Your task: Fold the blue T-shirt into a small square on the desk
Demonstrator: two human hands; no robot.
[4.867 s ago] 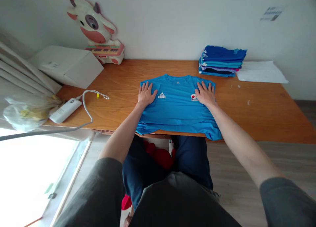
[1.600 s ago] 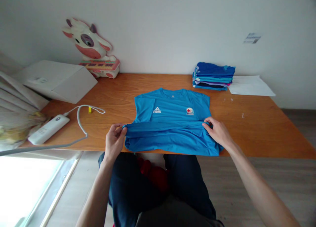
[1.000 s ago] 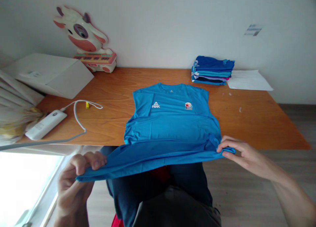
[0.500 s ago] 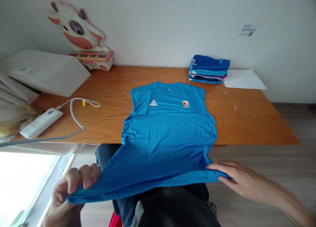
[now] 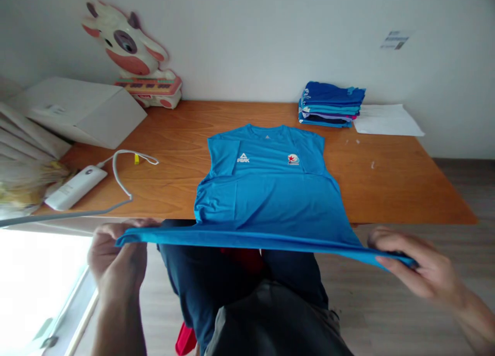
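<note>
A blue T-shirt [image 5: 266, 191] lies front side up on the wooden table, its collar toward the wall and its sleeves folded in over the chest. Its lower part hangs past the near table edge, stretched taut between my two hands. My left hand [image 5: 121, 253] pinches the left corner of the hem. On the opposite side, my right hand [image 5: 415, 265] grips the right corner between thumb and fingers. The hem forms a nearly straight band above my lap.
A stack of folded clothes [image 5: 330, 104] and white paper [image 5: 388, 119] sit at the back right of the table [image 5: 390, 185]. At left are a white box [image 5: 85, 111], a cow-shaped toy keyboard [image 5: 133, 57], and a white power bank [image 5: 76, 187] with its cable [image 5: 119, 180].
Both hands have raised the hem toward the table edge, and my right hand has moved outward to the right. The hem is now tighter and straighter. The view has shifted slightly.
</note>
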